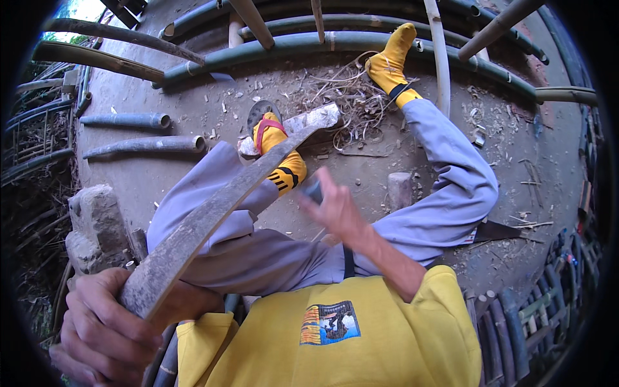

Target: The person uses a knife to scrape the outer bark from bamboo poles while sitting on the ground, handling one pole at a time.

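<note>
I sit on the ground with my legs out, in grey trousers and yellow socks. My left hand point(103, 326) is at the lower left, closed around the near end of a long, curved, weathered bamboo slat point(206, 216). The slat runs up and to the right across my left knee toward my left foot point(277, 151). A pale split log point(309, 119) lies by that foot. My right hand point(336, 208) is raised over my lap and blurred by motion. A small dark thing point(313, 191) shows at its fingers, and I cannot tell whether the hand grips it.
Long green bamboo poles point(335, 42) lie across the back, and two short cut pieces point(145, 145) lie at the left. A rough stone block point(97, 222) stands by my left side, and a short wooden stump point(400, 189) stands between my legs. A dark blade point(500, 231) lies under my right leg. Shavings litter the dirt.
</note>
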Action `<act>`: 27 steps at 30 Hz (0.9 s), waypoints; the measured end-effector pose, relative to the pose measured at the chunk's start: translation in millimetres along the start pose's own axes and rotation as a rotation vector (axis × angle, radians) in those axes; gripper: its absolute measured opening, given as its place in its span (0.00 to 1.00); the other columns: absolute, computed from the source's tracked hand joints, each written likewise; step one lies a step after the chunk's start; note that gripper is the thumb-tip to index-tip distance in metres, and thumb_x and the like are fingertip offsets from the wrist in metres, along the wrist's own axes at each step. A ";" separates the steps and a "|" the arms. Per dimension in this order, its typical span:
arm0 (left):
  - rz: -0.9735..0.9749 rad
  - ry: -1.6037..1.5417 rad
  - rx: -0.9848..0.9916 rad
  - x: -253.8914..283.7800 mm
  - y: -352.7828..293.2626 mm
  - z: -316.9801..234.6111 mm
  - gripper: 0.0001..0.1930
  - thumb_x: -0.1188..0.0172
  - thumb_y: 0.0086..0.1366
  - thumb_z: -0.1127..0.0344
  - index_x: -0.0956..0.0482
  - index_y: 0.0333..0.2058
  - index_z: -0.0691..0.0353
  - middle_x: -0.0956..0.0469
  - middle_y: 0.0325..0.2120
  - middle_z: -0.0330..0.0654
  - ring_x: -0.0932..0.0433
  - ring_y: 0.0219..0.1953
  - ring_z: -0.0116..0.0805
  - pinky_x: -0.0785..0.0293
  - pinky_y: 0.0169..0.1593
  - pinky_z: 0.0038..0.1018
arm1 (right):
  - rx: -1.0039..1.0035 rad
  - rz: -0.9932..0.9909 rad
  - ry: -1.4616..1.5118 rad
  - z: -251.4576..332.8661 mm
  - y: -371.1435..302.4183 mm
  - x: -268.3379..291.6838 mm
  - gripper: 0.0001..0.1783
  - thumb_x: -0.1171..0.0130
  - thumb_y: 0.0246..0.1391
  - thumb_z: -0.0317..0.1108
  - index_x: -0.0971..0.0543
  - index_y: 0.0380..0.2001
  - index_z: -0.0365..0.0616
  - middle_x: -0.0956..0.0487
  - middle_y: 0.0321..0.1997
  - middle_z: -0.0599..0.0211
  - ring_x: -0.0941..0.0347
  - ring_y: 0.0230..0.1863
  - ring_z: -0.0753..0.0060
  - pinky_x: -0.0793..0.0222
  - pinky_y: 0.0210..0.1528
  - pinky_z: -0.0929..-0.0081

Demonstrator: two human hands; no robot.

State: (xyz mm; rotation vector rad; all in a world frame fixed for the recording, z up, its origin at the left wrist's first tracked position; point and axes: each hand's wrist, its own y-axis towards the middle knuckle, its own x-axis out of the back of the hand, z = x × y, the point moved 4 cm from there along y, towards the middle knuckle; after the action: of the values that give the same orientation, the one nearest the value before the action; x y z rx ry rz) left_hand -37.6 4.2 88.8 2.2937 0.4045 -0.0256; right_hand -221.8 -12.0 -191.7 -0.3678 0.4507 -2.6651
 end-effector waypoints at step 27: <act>-0.107 -0.140 0.034 11.8 14.4 9.3 0.10 0.47 0.57 0.70 0.37 0.19 0.57 0.40 0.16 0.33 0.41 0.15 0.20 0.41 0.23 0.17 | 0.202 -0.016 -0.023 -2.4 31.0 -8.5 0.22 0.36 0.46 0.38 0.33 0.38 0.39 0.23 0.25 0.48 0.23 0.30 0.45 0.28 0.30 0.59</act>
State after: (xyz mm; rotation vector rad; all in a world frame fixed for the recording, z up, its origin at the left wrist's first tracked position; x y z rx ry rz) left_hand -21.1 -8.4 90.9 2.2847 0.4564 -0.2469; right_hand -204.3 -34.4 -206.7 -0.3406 0.1697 -2.6882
